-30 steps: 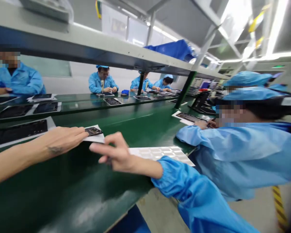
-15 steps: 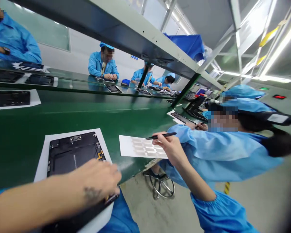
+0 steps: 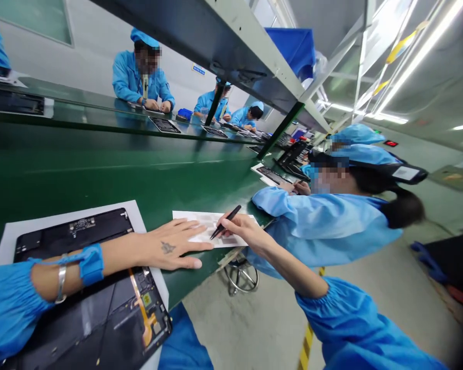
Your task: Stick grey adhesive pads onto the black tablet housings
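My left hand [image 3: 170, 249] lies flat with fingers stretched out, its fingertips resting on the left part of a white sticker sheet [image 3: 195, 222] on the green belt [image 3: 100, 169]. My right hand [image 3: 243, 231] pinches black tweezers [image 3: 224, 222], whose tip touches the same sheet. Under my left forearm sits an opened black tablet back [image 3: 77, 236] on a white pad [image 3: 7, 234], with an orange flex cable showing near its lower edge.
A co-worker in a blue gown and cap [image 3: 332, 221] sits close on my right, bent over another tablet [image 3: 272, 176]. More workers [image 3: 141, 77] sit across the belt with tablets before them. A metal shelf [image 3: 224, 46] runs overhead. A stool [image 3: 241, 275] stands below the belt edge.
My left hand has left the tablet's near edge and reached right onto the sticker sheet. My right hand has lowered the tweezers' tip to the sheet. The view has dropped and shifted right.
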`<control>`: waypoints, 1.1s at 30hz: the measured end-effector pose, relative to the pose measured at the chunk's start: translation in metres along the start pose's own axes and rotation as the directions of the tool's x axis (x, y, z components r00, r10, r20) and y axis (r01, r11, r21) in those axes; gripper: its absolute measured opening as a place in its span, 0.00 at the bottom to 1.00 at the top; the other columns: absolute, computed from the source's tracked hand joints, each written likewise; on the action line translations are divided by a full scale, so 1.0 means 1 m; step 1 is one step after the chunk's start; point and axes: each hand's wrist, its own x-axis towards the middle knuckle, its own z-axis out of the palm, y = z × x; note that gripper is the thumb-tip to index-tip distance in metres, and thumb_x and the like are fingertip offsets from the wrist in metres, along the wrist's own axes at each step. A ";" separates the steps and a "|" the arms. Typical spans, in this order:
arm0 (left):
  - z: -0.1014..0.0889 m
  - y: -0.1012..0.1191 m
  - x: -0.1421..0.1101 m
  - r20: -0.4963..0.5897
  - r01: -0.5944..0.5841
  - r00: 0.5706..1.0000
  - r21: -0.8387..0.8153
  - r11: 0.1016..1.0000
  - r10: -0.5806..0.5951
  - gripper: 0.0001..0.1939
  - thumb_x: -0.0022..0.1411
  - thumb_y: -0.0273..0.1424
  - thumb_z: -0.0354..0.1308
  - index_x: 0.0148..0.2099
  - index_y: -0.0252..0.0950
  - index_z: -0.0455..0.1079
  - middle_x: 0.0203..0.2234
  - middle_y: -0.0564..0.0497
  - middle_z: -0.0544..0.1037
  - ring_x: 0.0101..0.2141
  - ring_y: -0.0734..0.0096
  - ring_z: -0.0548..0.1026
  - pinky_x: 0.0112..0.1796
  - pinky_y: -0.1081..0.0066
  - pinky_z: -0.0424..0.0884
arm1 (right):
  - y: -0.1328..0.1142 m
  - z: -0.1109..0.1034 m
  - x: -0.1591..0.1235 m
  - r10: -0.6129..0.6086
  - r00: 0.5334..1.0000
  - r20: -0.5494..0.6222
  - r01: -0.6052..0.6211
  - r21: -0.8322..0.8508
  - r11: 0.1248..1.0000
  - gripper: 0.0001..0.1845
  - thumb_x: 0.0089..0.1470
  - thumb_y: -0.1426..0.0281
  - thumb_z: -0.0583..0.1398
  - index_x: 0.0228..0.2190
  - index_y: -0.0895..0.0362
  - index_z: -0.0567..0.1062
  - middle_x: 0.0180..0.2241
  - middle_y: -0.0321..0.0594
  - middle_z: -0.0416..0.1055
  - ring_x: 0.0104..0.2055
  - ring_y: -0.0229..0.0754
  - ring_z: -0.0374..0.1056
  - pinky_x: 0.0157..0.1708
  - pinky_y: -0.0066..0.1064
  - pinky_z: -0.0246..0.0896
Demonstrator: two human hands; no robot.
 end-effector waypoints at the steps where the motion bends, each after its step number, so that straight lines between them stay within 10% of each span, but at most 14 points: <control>1: 0.001 0.000 0.000 -0.021 -0.016 1.000 -0.009 1.000 0.016 0.28 0.72 0.51 0.46 0.69 0.48 0.60 0.70 0.44 0.52 0.68 0.43 0.51 0.64 0.43 0.48 | 0.000 0.000 0.001 0.001 1.000 0.006 -0.001 -0.016 1.000 0.28 0.47 0.44 0.64 0.30 0.58 0.79 0.26 0.43 0.79 0.28 0.43 0.71 0.32 0.34 0.63; 14: -0.008 0.012 0.006 0.028 0.027 0.999 0.054 0.998 -0.028 0.24 0.72 0.46 0.49 0.68 0.51 0.61 0.71 0.46 0.50 0.68 0.43 0.51 0.64 0.44 0.50 | 0.001 -0.003 0.002 0.068 0.997 0.027 -0.066 -0.052 0.996 0.28 0.49 0.45 0.65 0.27 0.60 0.79 0.26 0.45 0.79 0.26 0.38 0.66 0.31 0.31 0.59; 26: -0.006 0.013 0.004 0.046 0.013 0.999 0.132 0.991 -0.020 0.25 0.73 0.47 0.47 0.69 0.51 0.58 0.70 0.45 0.54 0.68 0.48 0.51 0.64 0.49 0.50 | -0.027 0.021 -0.020 -0.009 0.945 -0.328 0.146 0.397 0.906 0.24 0.40 0.50 0.72 0.25 0.57 0.78 0.23 0.35 0.68 0.27 0.37 0.63 0.30 0.29 0.60; 30: -0.039 0.002 -0.029 -0.136 0.103 0.988 0.266 0.958 -0.069 0.24 0.74 0.46 0.47 0.68 0.47 0.60 0.67 0.44 0.59 0.66 0.52 0.57 0.61 0.54 0.55 | -0.051 0.023 -0.018 -0.040 0.939 -0.342 0.195 0.432 0.881 0.23 0.35 0.51 0.75 0.26 0.57 0.80 0.23 0.36 0.69 0.27 0.38 0.64 0.28 0.28 0.61; 33: -0.076 -0.007 -0.088 -0.213 0.406 0.913 0.379 0.831 -0.349 0.16 0.76 0.37 0.45 0.50 0.38 0.72 0.44 0.45 0.77 0.45 0.61 0.74 0.45 0.65 0.67 | -0.062 0.032 -0.006 -0.127 0.929 -0.347 0.265 0.386 0.884 0.22 0.36 0.50 0.74 0.25 0.54 0.81 0.25 0.37 0.71 0.28 0.39 0.64 0.29 0.30 0.63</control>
